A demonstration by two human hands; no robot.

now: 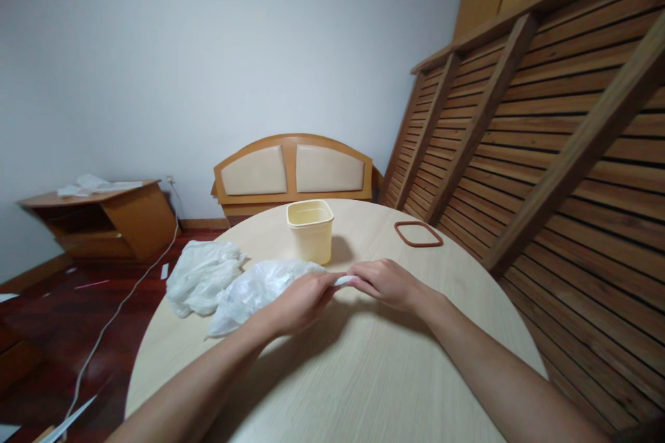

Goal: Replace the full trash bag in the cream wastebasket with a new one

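Translucent bag (pixel 260 288) in left hand (pixel 304 301) and right hand (pixel 388 284); tub (pixel 312 241) beyond

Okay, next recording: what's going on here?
A person's left hand and right hand hold a thin white plastic bag over a round table, a narrow strip showing between them. Another crumpled bag lies to the left. A yellow bin stands beyond the hands; a brown frame lies right of it.

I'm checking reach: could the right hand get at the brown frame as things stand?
Probably yes: nothing stands between the right hand and the brown frame farther out on the table. But that hand grips the nearer white bag and may need to release it first.
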